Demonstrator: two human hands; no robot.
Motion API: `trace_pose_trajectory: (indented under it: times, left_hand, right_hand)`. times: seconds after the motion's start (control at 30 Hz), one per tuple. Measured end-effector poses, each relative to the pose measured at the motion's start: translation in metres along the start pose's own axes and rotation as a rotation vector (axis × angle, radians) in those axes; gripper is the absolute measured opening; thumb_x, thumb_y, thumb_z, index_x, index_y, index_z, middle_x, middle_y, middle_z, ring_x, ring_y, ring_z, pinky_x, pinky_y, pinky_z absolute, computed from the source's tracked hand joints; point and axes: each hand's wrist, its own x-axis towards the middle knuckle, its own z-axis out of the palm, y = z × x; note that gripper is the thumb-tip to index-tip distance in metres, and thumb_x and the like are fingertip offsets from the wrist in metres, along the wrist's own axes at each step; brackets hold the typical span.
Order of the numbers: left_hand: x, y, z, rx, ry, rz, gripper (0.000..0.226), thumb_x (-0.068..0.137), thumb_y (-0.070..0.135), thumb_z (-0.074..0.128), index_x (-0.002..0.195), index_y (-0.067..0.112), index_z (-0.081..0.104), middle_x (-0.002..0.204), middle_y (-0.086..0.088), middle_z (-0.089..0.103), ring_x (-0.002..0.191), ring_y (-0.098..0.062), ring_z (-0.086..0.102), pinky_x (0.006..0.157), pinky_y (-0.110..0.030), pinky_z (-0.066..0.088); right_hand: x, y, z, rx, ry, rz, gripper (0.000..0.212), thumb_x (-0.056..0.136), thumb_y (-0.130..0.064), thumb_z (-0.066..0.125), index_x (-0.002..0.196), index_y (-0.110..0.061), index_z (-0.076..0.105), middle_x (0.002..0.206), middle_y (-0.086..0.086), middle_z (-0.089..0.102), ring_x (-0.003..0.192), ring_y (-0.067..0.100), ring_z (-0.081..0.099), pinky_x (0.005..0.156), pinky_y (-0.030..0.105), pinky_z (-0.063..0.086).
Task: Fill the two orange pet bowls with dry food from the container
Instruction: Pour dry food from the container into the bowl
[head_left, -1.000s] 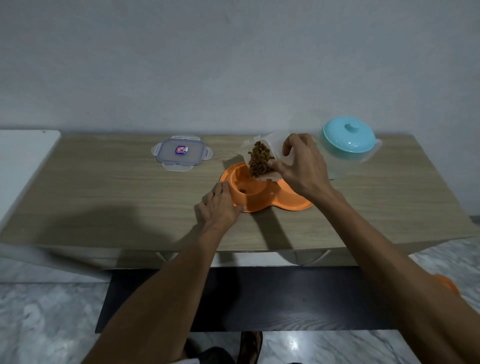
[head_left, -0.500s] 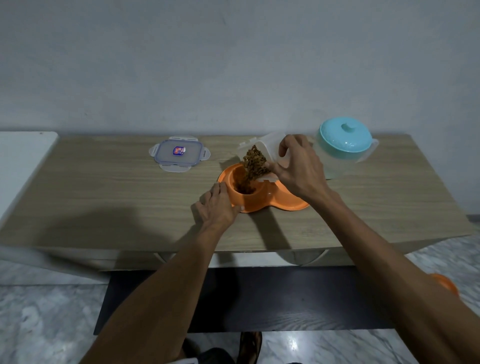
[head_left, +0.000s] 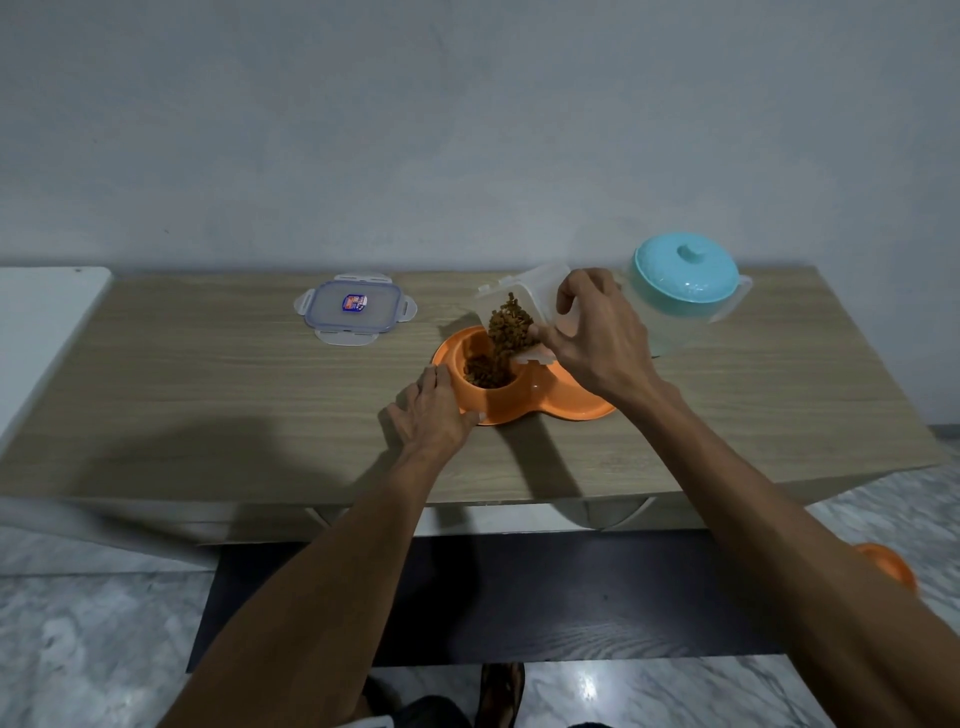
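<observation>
An orange double pet bowl (head_left: 571, 402) sits mid-table. My right hand (head_left: 597, 338) grips a clear plastic container (head_left: 524, 291), tilted mouth-down over the left bowl. Brown dry food (head_left: 511, 327) streams from it into the left bowl (head_left: 483, 371), where a pile has gathered. My left hand (head_left: 434, 415) rests on the table against the left bowl's near rim, thumb on the orange edge. The right bowl is mostly hidden behind my right hand and wrist.
The container's clear lid (head_left: 355, 310) with a small sticker lies flat at the table's back left. A translucent jar with a teal lid (head_left: 685, 273) stands at the back right. The wooden table (head_left: 208, 405) meets a white surface (head_left: 41, 322) at left.
The container has tipped further and the food has begun pouring; the left bowl went from nearly empty to holding a pile. My left hand has stayed against the bowl.
</observation>
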Motion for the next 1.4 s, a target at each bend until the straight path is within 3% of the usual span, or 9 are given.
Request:
trace_pose_trajectory:
  times: [0.33,0.53,0.67,0.8,0.93,1.03,1.23,1.33,1.4]
  left_hand:
    - [0.000,0.000,0.000,-0.017,0.003,0.004,0.087,0.078,0.051,0.074,0.148,0.024,0.028,0.152,-0.002,0.036,0.138,-0.030,0.036,0.107,-0.055,0.030]
    - [0.000,0.000,-0.001,-0.018,0.001,0.002,0.088,0.078,0.050,0.074,0.147,0.023,0.029,0.153,-0.001,0.035,0.140,-0.031,0.035,0.108,-0.056,0.029]
    - [0.001,-0.001,0.002,-0.024,0.011,-0.001,0.088,0.076,0.052,0.075,0.146,0.025,0.030,0.153,0.001,0.037,0.139,-0.030,0.035,0.107,-0.055,0.029]
    - [0.002,-0.002,0.003,-0.023,0.008,-0.004,0.089,0.077,0.053,0.074,0.148,0.025,0.028,0.153,0.001,0.036,0.139,-0.030,0.036,0.107,-0.055,0.029]
    - [0.002,-0.002,0.004,-0.008,0.012,-0.006,0.089,0.077,0.053,0.074,0.147,0.024,0.028,0.154,0.001,0.035,0.140,-0.030,0.035,0.107,-0.057,0.030]
    - [0.002,-0.002,0.004,-0.003,0.015,-0.003,0.089,0.078,0.053,0.072,0.148,0.024,0.026,0.156,0.001,0.032,0.141,-0.030,0.033,0.108,-0.059,0.029]
    - [0.003,-0.003,0.006,0.011,0.030,-0.002,0.090,0.080,0.055,0.070,0.151,0.025,0.023,0.157,0.002,0.029,0.142,-0.029,0.031,0.108,-0.058,0.030]
    - [0.003,-0.003,0.006,0.021,0.035,-0.004,0.093,0.080,0.055,0.069,0.152,0.025,0.020,0.160,0.002,0.025,0.143,-0.029,0.029,0.109,-0.057,0.028]
    - [0.003,-0.004,0.007,0.017,0.034,-0.003,0.093,0.081,0.055,0.069,0.153,0.025,0.018,0.161,0.003,0.023,0.144,-0.028,0.028,0.109,-0.057,0.027]
  right_hand:
    - [0.004,0.009,0.001,0.140,0.040,0.103,0.034,0.083,-0.037,0.074,0.095,-0.018,0.047,0.105,0.001,0.052,0.090,0.019,0.047,0.070,0.032,0.035]
    - [0.017,0.030,0.000,0.504,0.107,0.471,0.031,0.082,-0.033,0.074,0.094,-0.016,0.051,0.096,0.006,0.057,0.091,0.025,0.055,0.078,0.044,0.049]
    - [0.022,0.046,0.010,0.757,0.061,0.744,0.025,0.086,-0.027,0.070,0.090,-0.020,0.046,0.096,0.010,0.060,0.079,0.026,0.063,0.063,0.044,0.060]
    - [0.031,0.052,0.029,0.915,0.011,0.811,0.019,0.091,-0.022,0.064,0.093,-0.017,0.046,0.096,0.012,0.062,0.084,0.030,0.069,0.060,0.042,0.061]
    - [0.059,0.046,0.051,0.860,0.017,0.796,0.021,0.080,-0.033,0.064,0.088,-0.020,0.051,0.095,0.011,0.064,0.095,0.035,0.068,0.076,0.059,0.059]
    - [0.089,0.040,0.070,0.792,0.011,0.752,0.018,0.084,-0.032,0.060,0.090,-0.018,0.051,0.091,0.010,0.060,0.088,0.031,0.064,0.081,0.061,0.057]
    - [0.127,0.025,0.107,0.665,-0.064,0.741,0.019,0.091,-0.029,0.055,0.102,-0.014,0.053,0.108,0.012,0.061,0.091,0.030,0.063,0.073,0.048,0.061]
    - [0.131,0.025,0.123,0.618,-0.094,0.732,0.020,0.094,-0.027,0.053,0.108,-0.013,0.053,0.112,0.011,0.060,0.090,0.025,0.058,0.062,0.034,0.052]
    - [0.132,0.028,0.133,0.612,-0.097,0.730,0.017,0.095,-0.027,0.053,0.106,-0.014,0.051,0.114,0.011,0.058,0.095,0.026,0.057,0.072,0.037,0.055]
